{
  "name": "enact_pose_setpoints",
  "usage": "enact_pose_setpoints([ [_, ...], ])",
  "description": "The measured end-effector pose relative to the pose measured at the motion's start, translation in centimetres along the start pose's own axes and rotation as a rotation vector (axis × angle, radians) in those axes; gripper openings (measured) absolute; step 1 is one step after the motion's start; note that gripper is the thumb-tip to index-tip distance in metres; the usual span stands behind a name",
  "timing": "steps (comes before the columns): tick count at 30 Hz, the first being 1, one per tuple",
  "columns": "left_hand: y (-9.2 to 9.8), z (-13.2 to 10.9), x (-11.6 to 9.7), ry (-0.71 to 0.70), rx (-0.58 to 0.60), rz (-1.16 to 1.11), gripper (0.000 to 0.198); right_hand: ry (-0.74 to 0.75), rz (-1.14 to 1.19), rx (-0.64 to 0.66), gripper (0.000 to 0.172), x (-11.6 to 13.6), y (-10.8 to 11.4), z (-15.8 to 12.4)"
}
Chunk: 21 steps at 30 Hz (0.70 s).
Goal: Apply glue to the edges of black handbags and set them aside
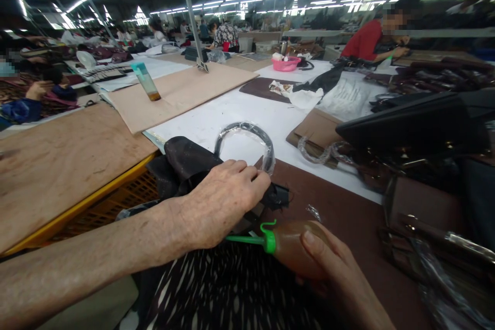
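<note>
My left hand (222,198) is closed, pinching a dark leather bag piece (181,165) near the base of its plastic-wrapped loop handle (247,136). My right hand (340,273) grips a brown glue bottle (294,245) with a green nozzle (251,240) that points left, under my left hand. Both are over a brown mat (348,211) at the table's near edge.
Dark bags and wrapped handles (425,165) pile up at the right. A yellow crate (116,201) sits under a wooden board (58,165) at the left. A second bottle (146,81) stands on a far board. A pink bowl (286,63) and other workers are further back.
</note>
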State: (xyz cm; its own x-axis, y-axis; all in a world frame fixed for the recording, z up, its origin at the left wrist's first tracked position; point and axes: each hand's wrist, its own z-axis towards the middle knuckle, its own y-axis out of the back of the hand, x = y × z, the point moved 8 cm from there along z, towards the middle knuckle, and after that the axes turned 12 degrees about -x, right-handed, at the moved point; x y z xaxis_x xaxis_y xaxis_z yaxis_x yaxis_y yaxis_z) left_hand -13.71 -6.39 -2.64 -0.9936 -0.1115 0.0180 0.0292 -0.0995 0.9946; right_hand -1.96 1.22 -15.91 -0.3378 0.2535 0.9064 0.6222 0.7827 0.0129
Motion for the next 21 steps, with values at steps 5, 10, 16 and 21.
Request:
enact_pose_setpoints([
  [5, 0.1, 0.0, -0.1, -0.013, -0.01, 0.012, 0.014, -0.019, 0.056, 0.001, 0.049, -0.2, -0.3, -0.2],
  [10, 0.0, -0.1, -0.2, -0.016, -0.025, 0.017, 0.016, -0.036, 0.11, -0.016, 0.049, -1.4, -0.1, 0.3],
  [16, -0.1, -0.1, -0.1, -0.018, -0.031, 0.012, 0.017, -0.054, 0.132, -0.016, 0.049, -2.2, 0.0, 0.5],
  [21, 0.0, -0.1, -0.1, -0.019, -0.04, 0.019, 0.015, -0.059, 0.141, 0.004, 0.048, -2.0, -0.4, 0.4],
])
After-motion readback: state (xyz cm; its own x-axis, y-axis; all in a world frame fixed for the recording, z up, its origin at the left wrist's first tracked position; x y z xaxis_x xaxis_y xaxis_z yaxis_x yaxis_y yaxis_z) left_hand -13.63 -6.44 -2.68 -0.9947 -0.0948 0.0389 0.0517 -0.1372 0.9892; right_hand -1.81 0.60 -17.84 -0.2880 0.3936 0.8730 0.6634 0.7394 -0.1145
